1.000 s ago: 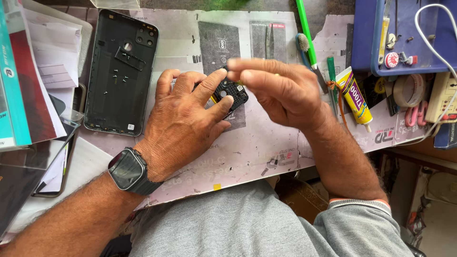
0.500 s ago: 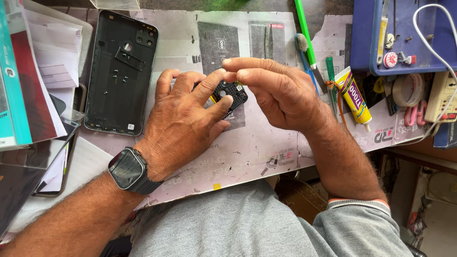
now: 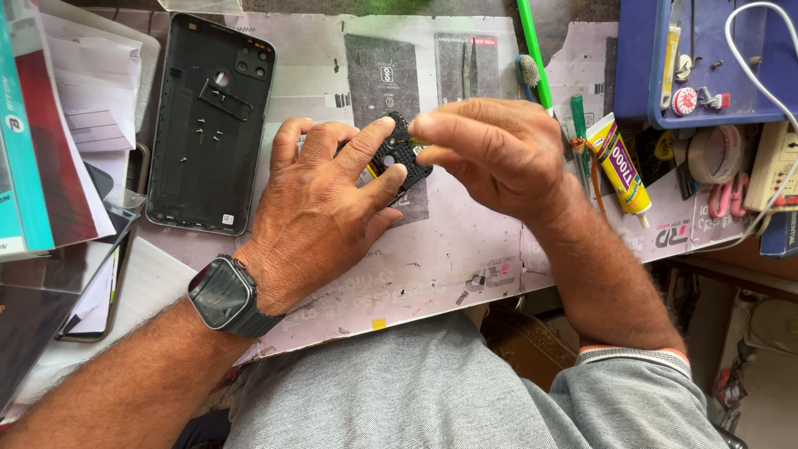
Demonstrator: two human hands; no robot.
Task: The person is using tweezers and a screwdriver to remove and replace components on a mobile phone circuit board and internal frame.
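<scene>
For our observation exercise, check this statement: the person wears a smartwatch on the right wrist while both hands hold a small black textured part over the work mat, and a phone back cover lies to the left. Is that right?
One detail is wrong. The head view shows the smartwatch on the left wrist, not the right. The rest stands: the left hand and right hand hold the small black textured part over the work mat, and the phone back cover lies to the left.

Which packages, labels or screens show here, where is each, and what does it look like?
Glue tube: right of the right hand, yellow, purple label.
Smartwatch: left wrist, dark square screen.
Boxes: far left, teal, red, white.
Sticker: small, white, on the black phone back cover.
</scene>
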